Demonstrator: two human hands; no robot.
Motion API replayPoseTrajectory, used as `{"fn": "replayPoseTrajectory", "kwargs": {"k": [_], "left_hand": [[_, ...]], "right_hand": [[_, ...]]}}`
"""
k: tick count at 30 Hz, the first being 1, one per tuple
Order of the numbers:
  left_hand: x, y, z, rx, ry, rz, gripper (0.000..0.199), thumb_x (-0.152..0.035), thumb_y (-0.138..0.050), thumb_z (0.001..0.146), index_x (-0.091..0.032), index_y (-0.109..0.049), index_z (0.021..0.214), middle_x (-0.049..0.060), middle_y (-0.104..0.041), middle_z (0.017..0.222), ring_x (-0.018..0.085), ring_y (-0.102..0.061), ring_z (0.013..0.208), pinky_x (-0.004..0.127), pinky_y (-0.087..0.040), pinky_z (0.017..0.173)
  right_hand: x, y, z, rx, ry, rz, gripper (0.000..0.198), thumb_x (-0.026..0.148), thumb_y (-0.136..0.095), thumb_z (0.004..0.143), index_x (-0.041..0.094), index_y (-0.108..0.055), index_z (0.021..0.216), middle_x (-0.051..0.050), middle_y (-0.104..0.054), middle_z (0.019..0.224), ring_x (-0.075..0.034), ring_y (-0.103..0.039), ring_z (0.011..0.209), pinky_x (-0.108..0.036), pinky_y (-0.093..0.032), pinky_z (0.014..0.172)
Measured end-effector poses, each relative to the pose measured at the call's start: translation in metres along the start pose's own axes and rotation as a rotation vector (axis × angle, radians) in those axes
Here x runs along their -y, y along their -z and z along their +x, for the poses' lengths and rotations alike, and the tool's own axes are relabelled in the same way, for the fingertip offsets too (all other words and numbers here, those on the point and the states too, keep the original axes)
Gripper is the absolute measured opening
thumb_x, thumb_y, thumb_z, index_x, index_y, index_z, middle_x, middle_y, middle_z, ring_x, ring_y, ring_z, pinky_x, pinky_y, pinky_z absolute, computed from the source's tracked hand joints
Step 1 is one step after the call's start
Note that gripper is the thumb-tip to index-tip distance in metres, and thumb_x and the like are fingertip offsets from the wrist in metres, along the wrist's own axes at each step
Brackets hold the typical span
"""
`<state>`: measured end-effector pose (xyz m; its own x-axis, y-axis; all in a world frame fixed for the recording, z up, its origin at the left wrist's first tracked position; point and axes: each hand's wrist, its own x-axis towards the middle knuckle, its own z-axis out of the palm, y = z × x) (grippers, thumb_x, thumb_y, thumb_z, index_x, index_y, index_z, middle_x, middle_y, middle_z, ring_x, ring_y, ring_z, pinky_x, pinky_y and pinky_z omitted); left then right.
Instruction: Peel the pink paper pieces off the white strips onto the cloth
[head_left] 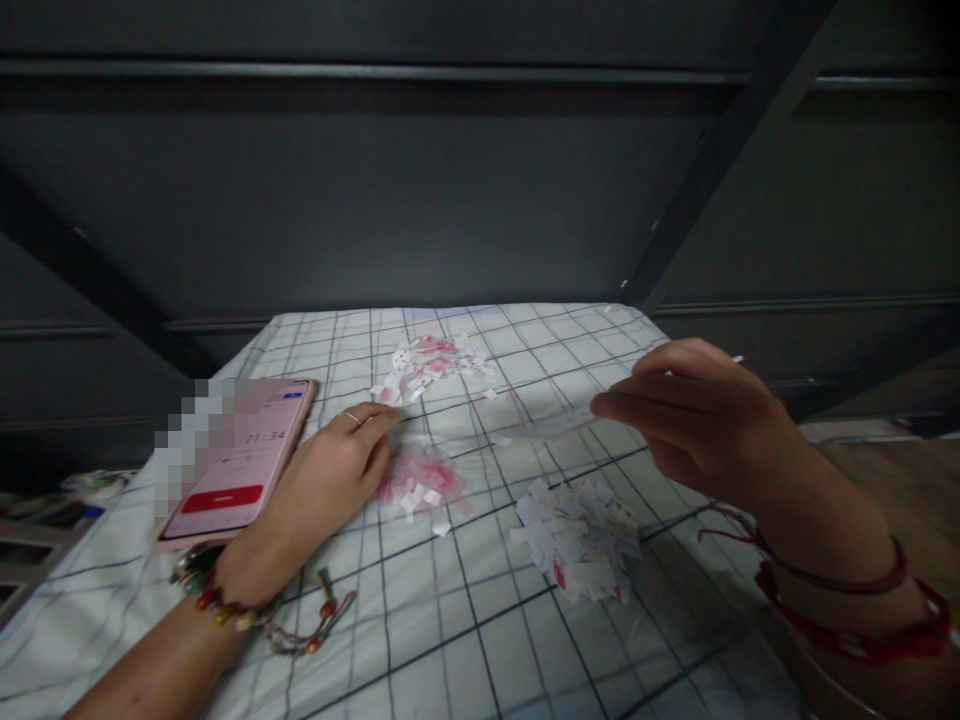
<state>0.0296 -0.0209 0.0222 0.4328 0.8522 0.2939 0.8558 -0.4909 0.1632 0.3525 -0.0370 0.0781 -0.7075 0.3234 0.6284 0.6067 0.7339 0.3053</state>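
My right hand (697, 420) is raised over the right side of the table, its fingers pinched on a thin, see-through sheet (544, 428) that looks like plastic film. A small white tip (738, 359) shows behind this hand; what it belongs to is hidden. My left hand (337, 460) rests low on the cloth with its fingers drawn together; anything between them is hidden. Beside its fingertips lies a patch of pink shreds (431, 475) with white paper scraps (421, 496). A heap of white paper scraps (577, 540), with a few red bits, sits below my right hand.
Farther back lies another spread of white and pink paper scraps (435, 365). A phone (240, 460) with a lit screen is at the left, close to my left wrist. A checked cloth (480, 640) covers the table, which meets a dark panelled wall (420, 210).
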Motion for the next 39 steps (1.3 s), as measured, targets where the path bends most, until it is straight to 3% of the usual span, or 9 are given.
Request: {"fn": "replayPoseTrajectory", "kwargs": {"k": [10, 25, 31, 35, 39], "left_hand": [[0.0, 0.0, 0.001, 0.029, 0.034, -0.01, 0.039, -0.024, -0.032, 0.088, -0.014, -0.062, 0.111, 0.012, -0.063, 0.117, 0.024, -0.059, 0.107, 0.044, -0.046, 0.097], [0.002, 0.0, 0.0, -0.005, 0.019, 0.0, 0.036, -0.023, -0.035, 0.087, -0.018, -0.062, 0.11, 0.009, -0.064, 0.115, 0.023, -0.06, 0.105, 0.043, -0.047, 0.097], [0.001, 0.001, 0.0, 0.011, 0.007, 0.004, 0.036, -0.021, -0.035, 0.087, -0.015, -0.062, 0.111, 0.011, -0.064, 0.116, 0.024, -0.06, 0.107, 0.044, -0.047, 0.097], [0.001, 0.001, 0.0, 0.001, 0.002, -0.017, 0.036, -0.02, -0.035, 0.087, -0.016, -0.062, 0.11, 0.011, -0.064, 0.115, 0.024, -0.061, 0.106, 0.045, -0.048, 0.096], [0.002, 0.002, -0.001, -0.012, 0.02, -0.005, 0.036, -0.022, -0.036, 0.087, -0.016, -0.062, 0.111, 0.012, -0.064, 0.116, 0.025, -0.061, 0.106, 0.045, -0.048, 0.095]], "right_hand": [[-0.002, 0.014, -0.005, -0.018, 0.002, 0.041, 0.034, -0.002, -0.05, 0.072, 0.024, -0.056, 0.092, 0.0, -0.06, 0.069, -0.018, -0.05, 0.073, -0.037, -0.045, 0.067], [-0.002, 0.011, -0.002, -0.1, -0.012, -0.006, 0.033, 0.0, -0.054, 0.074, 0.023, -0.057, 0.097, -0.001, -0.063, 0.072, -0.018, -0.051, 0.073, -0.037, -0.045, 0.066], [-0.003, -0.014, 0.002, -0.178, -0.116, -0.206, 0.036, -0.001, -0.049, 0.073, 0.025, -0.056, 0.098, 0.001, -0.064, 0.076, -0.018, -0.051, 0.072, -0.035, -0.04, 0.065], [0.001, -0.034, 0.009, -0.159, -0.158, -0.221, 0.042, -0.004, -0.043, 0.071, 0.027, -0.056, 0.097, 0.004, -0.062, 0.072, -0.016, -0.05, 0.07, -0.032, -0.036, 0.064], [0.003, -0.036, 0.013, -0.111, -0.152, -0.226, 0.042, -0.006, -0.042, 0.068, 0.026, -0.057, 0.091, 0.004, -0.06, 0.067, -0.015, -0.05, 0.069, -0.032, -0.035, 0.064]]}}
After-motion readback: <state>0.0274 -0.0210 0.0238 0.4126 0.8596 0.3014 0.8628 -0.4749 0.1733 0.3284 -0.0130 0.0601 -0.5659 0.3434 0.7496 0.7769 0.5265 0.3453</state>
